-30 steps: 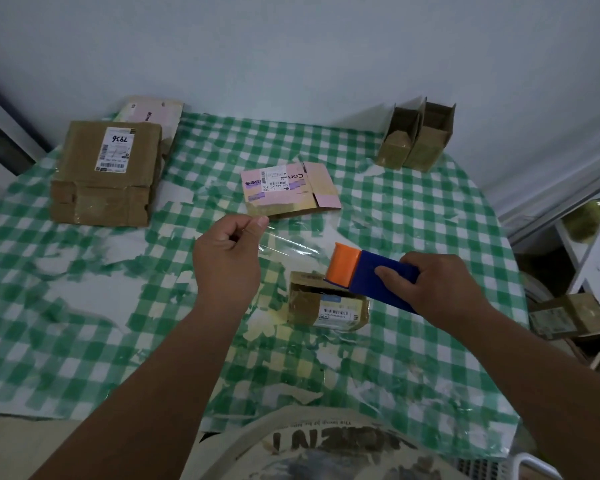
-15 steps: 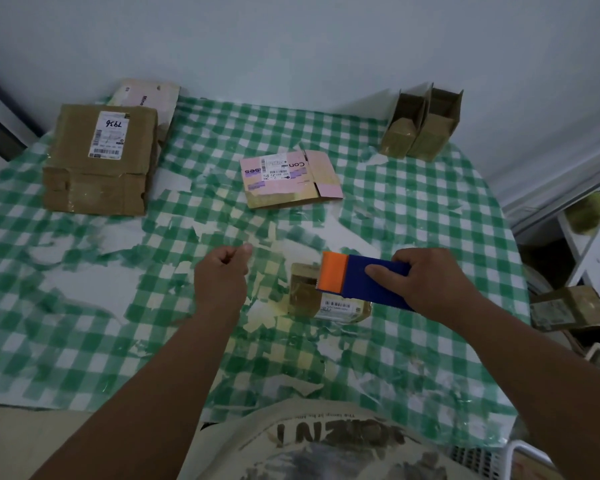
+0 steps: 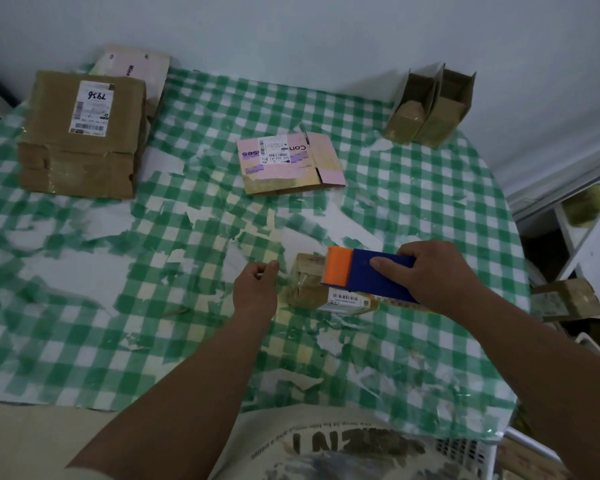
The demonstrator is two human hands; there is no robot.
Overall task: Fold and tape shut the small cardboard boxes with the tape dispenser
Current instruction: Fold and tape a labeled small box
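Note:
A small brown cardboard box with a barcode label lies on the green checked tablecloth near the front middle. My right hand grips the blue and orange tape dispenser, which rests over the box's right part. My left hand sits just left of the box, thumb and fingers pinched together on a strip of clear tape that runs toward the dispenser. The tape itself is barely visible.
A flat pink box lies at centre back. A large brown parcel sits at the back left on another pink box. Two open small boxes stand at the back right. A white shelf and another box are off the right edge.
Both hands came down toward the table. My left hand lowered the tape end beside the box, and the dispenser dropped onto the box top.

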